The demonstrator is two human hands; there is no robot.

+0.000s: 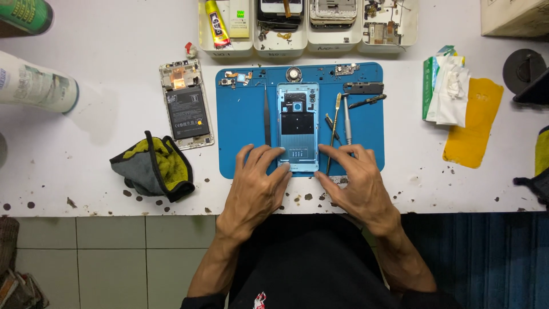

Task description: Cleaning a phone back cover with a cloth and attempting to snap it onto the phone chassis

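Head view: one camera, looking down on white worktop [86, 189].
Thing in hand: blue phone frame [298, 126], flat on blue mat [243, 126], centre.
Left hand [255, 186]: grip open, fingers spread, tips pressing frame's lower left edge; nothing clasped.
Right hand [355, 182]: grip open, fingertips at lower right edge.
Nearby: tweezers [267, 114] left of frame; spudger [334, 131] and screwdriver [346, 120] right; opened phone [186, 106] off the mat; cloth [153, 166].
Risk: uneven pressing may flex the frame; right hand may nudge the spudger.
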